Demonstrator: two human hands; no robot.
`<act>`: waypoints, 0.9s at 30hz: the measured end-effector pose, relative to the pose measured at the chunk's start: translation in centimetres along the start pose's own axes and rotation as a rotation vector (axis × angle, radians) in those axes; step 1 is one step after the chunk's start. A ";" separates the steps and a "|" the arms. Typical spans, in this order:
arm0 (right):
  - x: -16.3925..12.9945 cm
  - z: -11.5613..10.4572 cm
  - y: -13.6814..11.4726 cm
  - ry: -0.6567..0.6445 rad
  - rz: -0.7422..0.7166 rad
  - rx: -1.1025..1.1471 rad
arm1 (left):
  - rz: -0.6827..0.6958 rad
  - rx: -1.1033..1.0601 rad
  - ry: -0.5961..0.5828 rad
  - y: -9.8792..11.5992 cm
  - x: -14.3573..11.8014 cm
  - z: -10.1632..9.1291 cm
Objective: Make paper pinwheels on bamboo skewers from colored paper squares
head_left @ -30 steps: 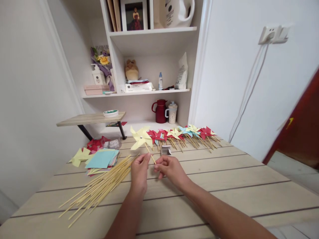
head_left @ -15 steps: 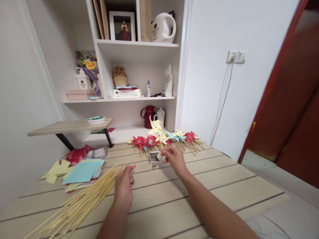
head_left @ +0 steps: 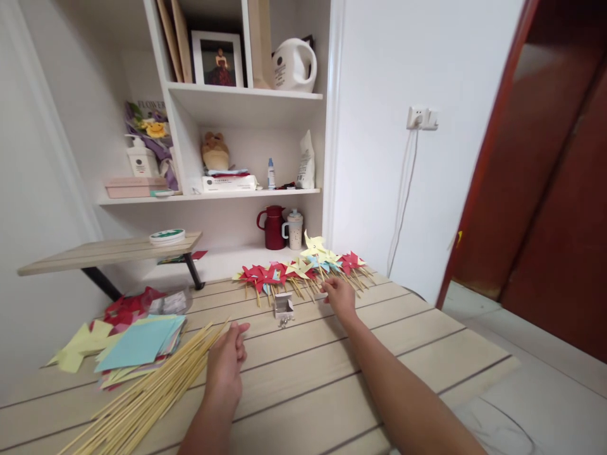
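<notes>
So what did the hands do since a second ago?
The left hand let go of the yellow pinwheel and dropped to the table beside the sticks. The right hand carried the pinwheel away to the far row of pinwheels and holds its stick there. The paper stack and small box stayed put.

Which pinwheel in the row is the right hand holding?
The yellow pinwheel standing highest above the row, near its right end. The right hand grips its stick; the other pinwheels lie flat on the table.
</notes>
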State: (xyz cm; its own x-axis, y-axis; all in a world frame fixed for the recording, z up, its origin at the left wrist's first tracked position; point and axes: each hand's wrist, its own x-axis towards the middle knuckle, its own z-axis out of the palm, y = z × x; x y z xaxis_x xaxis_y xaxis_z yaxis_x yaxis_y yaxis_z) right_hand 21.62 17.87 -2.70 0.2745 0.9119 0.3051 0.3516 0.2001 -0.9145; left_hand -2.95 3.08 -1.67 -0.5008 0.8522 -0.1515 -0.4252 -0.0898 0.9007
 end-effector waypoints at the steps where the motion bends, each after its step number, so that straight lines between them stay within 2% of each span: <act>1: 0.1 0.0 0.1 0.003 -0.003 -0.024 | 0.000 0.004 -0.006 0.0 0.0 0.0; 14: -1.1 3.6 -0.6 -0.199 -0.068 -0.190 | 0.055 0.117 -0.061 -0.3 -0.3 0.0; 21: -1.1 3.7 -0.5 -0.229 -0.045 -0.187 | 0.064 0.162 -0.072 -0.6 -0.2 0.2; 27: -0.7 3.5 -0.7 -0.191 -0.041 -0.121 | 0.062 0.194 -0.082 -0.4 -0.4 0.2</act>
State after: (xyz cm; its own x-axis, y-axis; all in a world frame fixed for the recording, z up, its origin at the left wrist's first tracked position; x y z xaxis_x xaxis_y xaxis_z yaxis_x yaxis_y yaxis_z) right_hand 18.02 18.36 -3.24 0.0870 0.9575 0.2750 0.4665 0.2047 -0.8605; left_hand -2.43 2.85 -1.87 -0.4550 0.8880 -0.0673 -0.2388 -0.0489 0.9699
